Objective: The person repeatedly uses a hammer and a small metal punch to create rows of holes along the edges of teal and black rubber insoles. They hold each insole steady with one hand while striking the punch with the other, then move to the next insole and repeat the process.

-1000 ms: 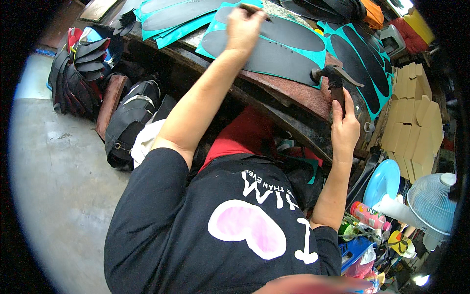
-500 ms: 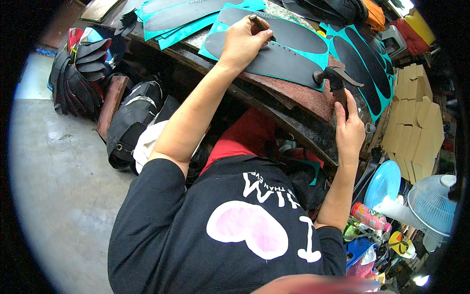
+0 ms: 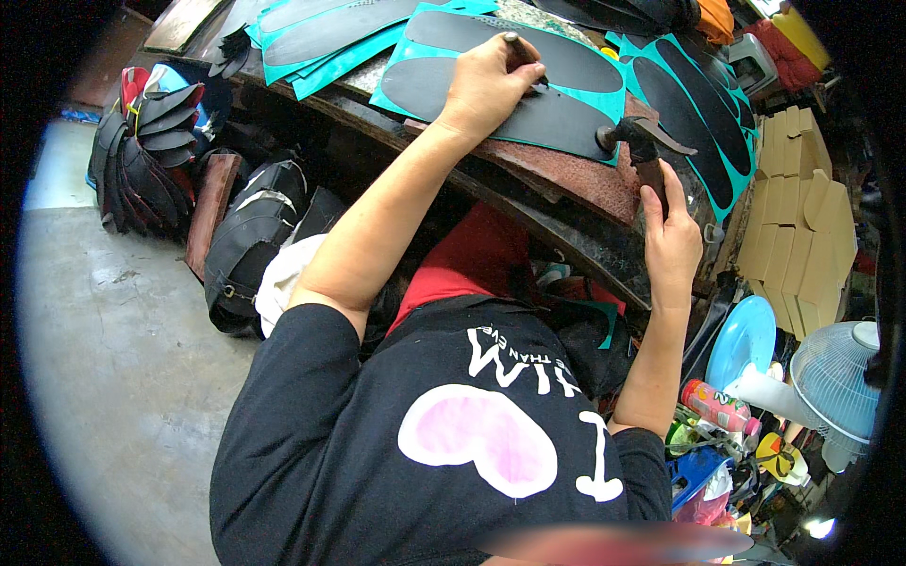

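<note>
Black sheet [image 3: 528, 113]: on teal backing at the workbench [image 3: 566, 179] front edge.
Punch [image 3: 525, 55]: your left hand [image 3: 486, 85] pinches it upright, tip placed.
Hammer [image 3: 646, 151]: your right hand [image 3: 672, 247] grips its handle, head resting near.

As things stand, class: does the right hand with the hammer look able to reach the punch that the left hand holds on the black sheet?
Probably yes. The right hand grips the hammer just right of the punch in the left hand, and only bare black sheet lies between them.
</note>
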`<action>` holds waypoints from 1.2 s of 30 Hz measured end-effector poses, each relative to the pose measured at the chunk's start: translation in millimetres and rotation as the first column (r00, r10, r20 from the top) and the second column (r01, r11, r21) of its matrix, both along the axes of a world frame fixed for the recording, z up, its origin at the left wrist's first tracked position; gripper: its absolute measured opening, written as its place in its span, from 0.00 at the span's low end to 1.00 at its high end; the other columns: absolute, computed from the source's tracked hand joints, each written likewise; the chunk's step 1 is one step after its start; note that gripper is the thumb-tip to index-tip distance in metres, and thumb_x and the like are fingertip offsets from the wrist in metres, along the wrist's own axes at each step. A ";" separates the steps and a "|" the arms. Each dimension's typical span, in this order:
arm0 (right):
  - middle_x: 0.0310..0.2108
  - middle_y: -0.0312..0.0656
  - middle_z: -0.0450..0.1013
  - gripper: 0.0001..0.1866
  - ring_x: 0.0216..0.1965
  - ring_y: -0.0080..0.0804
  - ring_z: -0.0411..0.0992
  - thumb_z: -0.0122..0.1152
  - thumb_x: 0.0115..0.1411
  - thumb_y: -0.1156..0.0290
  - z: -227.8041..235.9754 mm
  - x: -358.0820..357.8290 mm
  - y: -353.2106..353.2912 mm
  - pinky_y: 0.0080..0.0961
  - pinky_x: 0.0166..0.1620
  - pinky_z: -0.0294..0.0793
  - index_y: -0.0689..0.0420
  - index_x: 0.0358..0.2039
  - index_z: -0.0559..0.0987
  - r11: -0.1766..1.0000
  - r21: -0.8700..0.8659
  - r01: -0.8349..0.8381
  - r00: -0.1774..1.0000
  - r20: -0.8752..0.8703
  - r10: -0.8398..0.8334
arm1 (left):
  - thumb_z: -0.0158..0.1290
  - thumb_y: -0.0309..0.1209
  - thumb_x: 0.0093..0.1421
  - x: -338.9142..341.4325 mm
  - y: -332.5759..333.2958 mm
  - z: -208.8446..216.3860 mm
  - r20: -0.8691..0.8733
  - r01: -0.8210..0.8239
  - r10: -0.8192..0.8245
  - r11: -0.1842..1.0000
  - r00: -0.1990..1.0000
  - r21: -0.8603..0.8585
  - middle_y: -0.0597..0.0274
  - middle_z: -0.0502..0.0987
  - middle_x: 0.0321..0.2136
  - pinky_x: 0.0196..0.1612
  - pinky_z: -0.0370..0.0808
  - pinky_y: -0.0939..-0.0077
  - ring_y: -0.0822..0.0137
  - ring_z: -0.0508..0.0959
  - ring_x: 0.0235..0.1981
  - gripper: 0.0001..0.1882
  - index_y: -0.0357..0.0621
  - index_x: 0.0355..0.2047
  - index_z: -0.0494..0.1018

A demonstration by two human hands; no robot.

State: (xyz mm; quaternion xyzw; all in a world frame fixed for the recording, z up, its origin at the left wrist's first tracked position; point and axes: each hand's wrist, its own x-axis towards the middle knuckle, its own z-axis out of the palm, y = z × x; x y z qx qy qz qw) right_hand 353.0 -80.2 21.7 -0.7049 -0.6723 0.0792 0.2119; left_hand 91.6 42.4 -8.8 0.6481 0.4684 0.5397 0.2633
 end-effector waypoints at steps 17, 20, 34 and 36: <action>0.44 0.46 0.80 0.21 0.40 0.37 0.80 0.61 0.64 0.63 52.5 -33.4 40.9 0.30 0.43 0.76 0.47 0.58 0.76 0.877 0.390 -0.282 0.902 -0.203 0.381 | 0.61 0.29 0.59 -36.7 -3.4 -10.6 0.037 -0.182 0.187 0.978 0.982 -0.097 0.60 0.83 0.28 0.36 0.79 0.78 0.73 0.82 0.30 0.09 0.38 0.36 0.76; 0.47 0.43 0.80 0.21 0.42 0.29 0.78 0.62 0.64 0.67 79.8 -42.7 38.3 0.27 0.43 0.76 0.52 0.58 0.75 0.844 0.496 -0.206 0.770 -0.450 0.452 | 0.60 0.28 0.59 -32.9 -7.5 -7.6 -0.124 -0.209 0.221 0.973 0.967 0.097 0.58 0.83 0.28 0.36 0.79 0.76 0.70 0.83 0.30 0.07 0.39 0.36 0.77; 0.42 0.46 0.80 0.21 0.42 0.43 0.80 0.62 0.63 0.57 39.9 -35.5 46.0 0.33 0.42 0.77 0.39 0.57 0.76 0.881 0.398 -0.255 0.935 -0.132 0.330 | 0.58 0.25 0.61 -33.0 1.9 -11.7 0.115 -0.147 0.153 0.987 0.981 -0.062 0.57 0.82 0.30 0.35 0.81 0.78 0.72 0.83 0.31 0.06 0.35 0.35 0.74; 0.46 0.46 0.79 0.20 0.45 0.37 0.79 0.63 0.63 0.62 56.9 -37.5 40.9 0.30 0.45 0.76 0.46 0.56 0.77 0.856 0.456 -0.243 0.917 -0.180 0.356 | 0.59 0.26 0.60 -31.6 0.4 -11.0 -0.046 -0.171 0.171 0.985 0.984 0.003 0.55 0.83 0.30 0.35 0.81 0.75 0.70 0.83 0.31 0.07 0.35 0.36 0.74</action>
